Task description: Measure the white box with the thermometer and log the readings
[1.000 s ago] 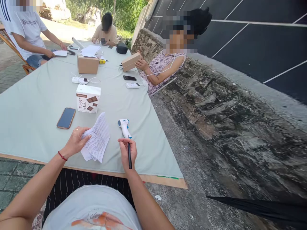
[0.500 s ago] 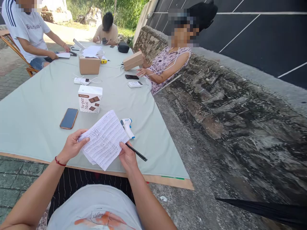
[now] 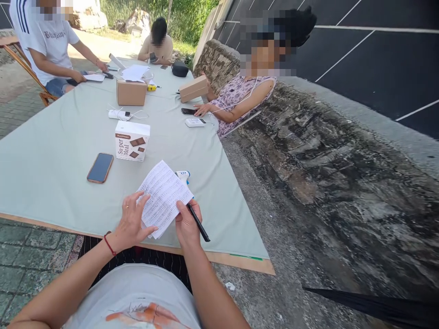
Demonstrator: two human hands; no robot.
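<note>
Sheets of paper (image 3: 166, 196) covered in dense rows of writing are held up over the near edge of the table. My right hand (image 3: 188, 224) pinches their right side, thumb on top, and also holds a black pen (image 3: 199, 223) that points down to the right. My left hand (image 3: 135, 219) is at the papers' left edge, fingers spread and thumb across the lower corner; no grip shows. Partly hidden behind the papers lies a white and blue handheld thermometer (image 3: 183, 175).
On the cloth-covered table (image 3: 55, 169) are a phone (image 3: 100, 167), a Super Meal box (image 3: 132, 141), a cardboard box (image 3: 131, 93) and a white corded device (image 3: 119, 114). A person (image 3: 240, 98) at the right holds another box (image 3: 194, 89). Two others sit farther back.
My left hand has let go of the papers' left side, moved right and spread its fingers. The papers and pen have shifted slightly right. The person at right now touches a phone.
</note>
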